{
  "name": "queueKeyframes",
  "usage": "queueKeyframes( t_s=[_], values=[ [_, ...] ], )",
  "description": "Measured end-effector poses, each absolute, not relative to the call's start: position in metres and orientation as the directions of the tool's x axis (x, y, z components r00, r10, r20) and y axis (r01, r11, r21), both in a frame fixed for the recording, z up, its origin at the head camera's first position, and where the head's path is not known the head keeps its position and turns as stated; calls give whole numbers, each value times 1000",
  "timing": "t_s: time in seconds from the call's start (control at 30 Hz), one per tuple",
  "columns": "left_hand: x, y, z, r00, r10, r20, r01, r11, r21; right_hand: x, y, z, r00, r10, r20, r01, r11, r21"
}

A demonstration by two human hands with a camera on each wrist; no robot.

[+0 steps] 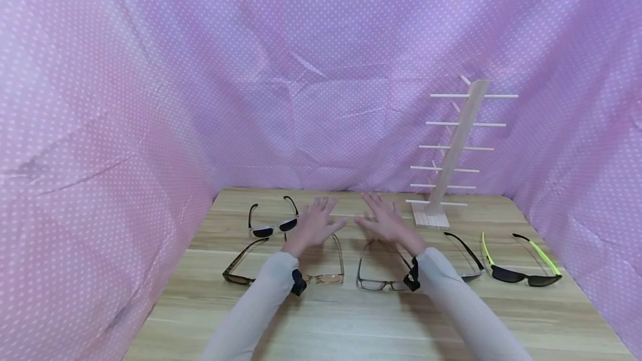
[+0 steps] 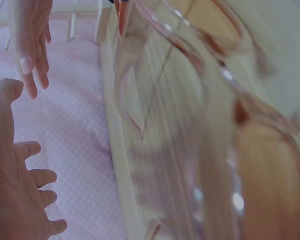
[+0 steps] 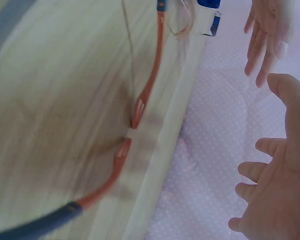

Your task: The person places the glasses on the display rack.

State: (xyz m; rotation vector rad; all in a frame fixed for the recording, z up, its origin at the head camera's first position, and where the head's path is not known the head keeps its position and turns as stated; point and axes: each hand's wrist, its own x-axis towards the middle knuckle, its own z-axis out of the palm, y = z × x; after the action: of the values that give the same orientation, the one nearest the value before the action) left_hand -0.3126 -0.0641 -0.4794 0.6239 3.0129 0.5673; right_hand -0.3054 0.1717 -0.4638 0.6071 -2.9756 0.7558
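In the head view my left hand (image 1: pixel 314 224) is spread, palm down, over the far temples of clear tan-framed glasses (image 1: pixel 329 279). The left wrist view shows their amber lenses close up. My right hand (image 1: pixel 386 223), also spread, hovers behind grey-framed glasses (image 1: pixel 372 284). Their orange temple tips (image 3: pixel 152 75) lie below it in the right wrist view. Both hands hold nothing, thumbs facing each other. Beside my left hand stand white-rimmed sunglasses (image 1: pixel 263 233). Tortoiseshell glasses (image 1: pixel 238 279) are partly hidden by my left sleeve.
A wooden rack (image 1: pixel 453 152) with several crossbars stands at the back right of the wooden table (image 1: pixel 341 327). Dark-templed sunglasses (image 1: pixel 468 252) lie partly behind my right sleeve. Sunglasses with neon-yellow temples (image 1: pixel 545 258) are further right. A pink dotted cloth (image 1: pixel 326 116) surrounds the table.
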Motion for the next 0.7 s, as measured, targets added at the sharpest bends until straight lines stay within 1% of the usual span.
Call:
queueKeyframes(
  t_s=[0.23, 0.37, 0.47, 0.6, 0.7],
  values=[
    [-310, -44, -473, -905, 419, 77, 405, 790, 461, -307, 190, -456, -926, -344, 158, -376, 790, -483],
    [-312, -29, -475, -890, 443, 109, 430, 734, 526, -307, 208, -451, -927, -330, 178, -374, 776, -509],
    [-314, -17, -476, -878, 463, 126, 447, 696, 562, -306, 223, -449, -926, -323, 197, -378, 776, -505],
    [-312, 2, -476, -869, 483, 104, 440, 661, 608, -305, 245, -446, -922, -319, 221, -388, 766, -512],
    [-309, 16, -477, -863, 500, 81, 431, 642, 634, -303, 262, -444, -921, -325, 214, -388, 729, -564]
  ],
)
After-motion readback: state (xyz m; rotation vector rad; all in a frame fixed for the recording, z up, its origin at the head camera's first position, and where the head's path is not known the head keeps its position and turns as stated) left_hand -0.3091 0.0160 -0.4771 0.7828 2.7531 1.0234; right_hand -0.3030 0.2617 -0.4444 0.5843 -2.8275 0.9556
